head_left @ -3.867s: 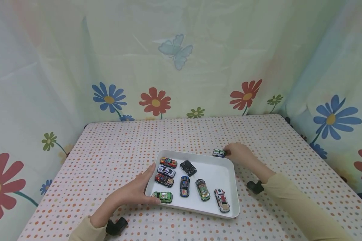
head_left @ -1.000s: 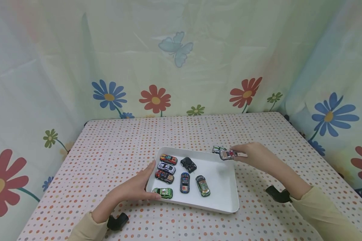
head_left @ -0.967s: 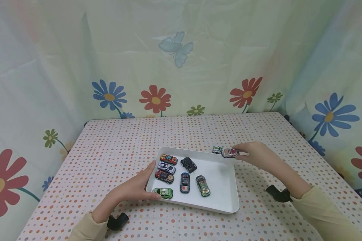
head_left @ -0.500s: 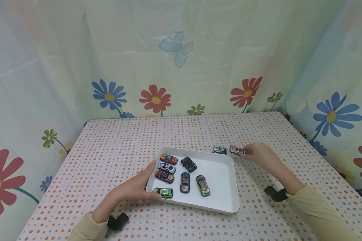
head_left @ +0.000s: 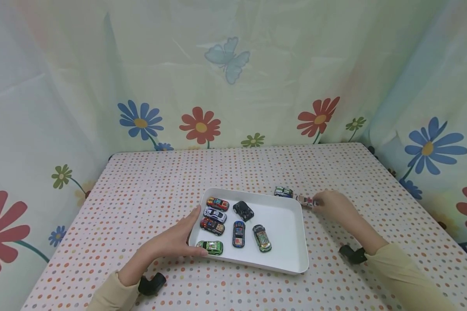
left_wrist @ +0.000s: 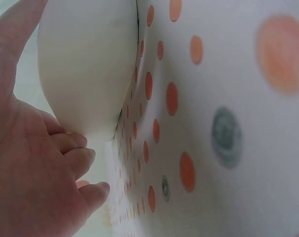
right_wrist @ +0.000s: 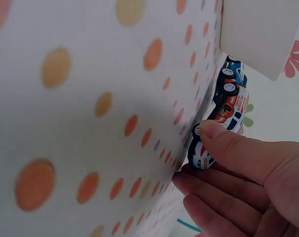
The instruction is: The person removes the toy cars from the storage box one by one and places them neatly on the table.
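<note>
White-and-red toy car (head_left: 305,201) just beside far-R corner of white rectangular tray (head_left: 286,242), L of our R hand (head_left: 334,207) (nearer), thumb & fingers pinching its end; long axis approx L-R, aimed twd white-and-green toy car (head_left: 283,191); our L hand (head_left: 171,242) grips tray's near-L corner

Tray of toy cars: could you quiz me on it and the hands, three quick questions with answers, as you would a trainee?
1. How many cars lie inside the tray?
2. True or false: the left hand touches the tray.
3. What does the right hand hold, and is that inside or outside the tray?

Key:
1. Seven.
2. True.
3. A red-white car, outside.
</note>
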Motion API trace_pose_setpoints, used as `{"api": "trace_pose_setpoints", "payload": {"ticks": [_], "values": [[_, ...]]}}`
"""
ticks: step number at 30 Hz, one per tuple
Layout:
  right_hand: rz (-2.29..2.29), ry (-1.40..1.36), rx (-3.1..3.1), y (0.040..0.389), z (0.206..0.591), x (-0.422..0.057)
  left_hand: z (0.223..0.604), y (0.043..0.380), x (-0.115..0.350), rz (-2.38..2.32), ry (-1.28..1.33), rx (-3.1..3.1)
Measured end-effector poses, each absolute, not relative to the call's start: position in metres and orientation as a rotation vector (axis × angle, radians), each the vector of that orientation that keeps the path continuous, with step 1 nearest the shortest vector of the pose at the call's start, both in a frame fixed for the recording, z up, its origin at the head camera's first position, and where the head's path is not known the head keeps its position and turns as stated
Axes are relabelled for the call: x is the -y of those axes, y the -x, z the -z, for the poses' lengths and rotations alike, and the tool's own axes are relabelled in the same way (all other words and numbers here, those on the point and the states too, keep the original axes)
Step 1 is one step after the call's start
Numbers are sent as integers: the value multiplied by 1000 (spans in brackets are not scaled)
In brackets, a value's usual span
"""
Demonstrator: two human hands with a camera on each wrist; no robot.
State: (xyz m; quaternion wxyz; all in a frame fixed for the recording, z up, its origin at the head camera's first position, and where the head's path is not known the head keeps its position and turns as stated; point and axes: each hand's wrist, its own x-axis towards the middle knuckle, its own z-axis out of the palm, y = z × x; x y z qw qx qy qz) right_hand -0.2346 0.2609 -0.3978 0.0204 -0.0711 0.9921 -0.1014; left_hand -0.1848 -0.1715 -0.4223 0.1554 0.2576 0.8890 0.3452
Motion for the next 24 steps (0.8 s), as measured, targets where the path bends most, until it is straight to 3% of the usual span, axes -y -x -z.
{"api": "trace_pose_setpoints", "payload": {"ticks": [24], "values": [[257, 184, -3062, 230, 392, -250, 421, 184, 171, -975, -739, -2557]]}}
